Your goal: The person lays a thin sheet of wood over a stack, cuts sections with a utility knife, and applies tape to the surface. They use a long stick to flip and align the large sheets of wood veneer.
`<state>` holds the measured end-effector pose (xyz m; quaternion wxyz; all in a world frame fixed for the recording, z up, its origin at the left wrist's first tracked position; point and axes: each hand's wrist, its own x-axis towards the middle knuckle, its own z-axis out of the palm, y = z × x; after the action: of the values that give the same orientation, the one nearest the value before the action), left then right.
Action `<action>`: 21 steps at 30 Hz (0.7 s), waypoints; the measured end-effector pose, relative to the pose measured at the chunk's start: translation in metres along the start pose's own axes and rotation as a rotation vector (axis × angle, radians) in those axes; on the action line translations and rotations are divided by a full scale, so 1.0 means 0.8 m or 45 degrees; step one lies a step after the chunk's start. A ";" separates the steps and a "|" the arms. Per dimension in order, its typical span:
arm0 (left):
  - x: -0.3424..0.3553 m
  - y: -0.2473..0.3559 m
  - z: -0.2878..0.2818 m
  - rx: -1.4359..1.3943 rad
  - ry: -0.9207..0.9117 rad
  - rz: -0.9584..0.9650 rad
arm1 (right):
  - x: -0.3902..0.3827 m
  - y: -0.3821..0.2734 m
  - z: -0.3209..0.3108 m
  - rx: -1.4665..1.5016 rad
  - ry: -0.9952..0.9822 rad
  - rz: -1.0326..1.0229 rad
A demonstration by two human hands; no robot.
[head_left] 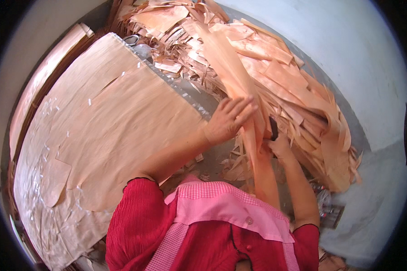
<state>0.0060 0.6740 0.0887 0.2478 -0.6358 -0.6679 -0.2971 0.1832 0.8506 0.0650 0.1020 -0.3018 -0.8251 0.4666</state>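
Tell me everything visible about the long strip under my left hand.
The long strip is thin, peach-tan and looks like wood veneer, with lengthwise folds around its middle. It slants from over the scrap pile down toward the apron, where its lower end is hidden. The left hand lies across it, fingers extended; the right hand, with a dark object, is at its right edge.

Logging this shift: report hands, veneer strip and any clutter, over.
Left hand on long veneer strip. Right hand at its right edge, dark object by the fingers, grip unclear. Loose veneer heap crowds strip's far end.
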 end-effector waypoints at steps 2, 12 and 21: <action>0.001 -0.018 0.050 -0.100 -0.166 -0.015 | 0.072 0.045 -0.050 -0.414 0.087 -0.231; -0.047 -0.147 0.219 0.002 -0.742 -0.751 | 0.419 0.215 -0.370 -1.438 0.518 -0.074; 0.029 -0.201 0.239 0.268 -0.541 -1.410 | 0.785 0.352 -0.455 -1.522 0.631 0.057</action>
<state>-0.1466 0.8240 -0.0419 -0.0209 -0.2109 -0.9604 -0.1806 -0.0399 1.5888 -0.0422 0.0942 -0.4224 -0.8881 -0.1546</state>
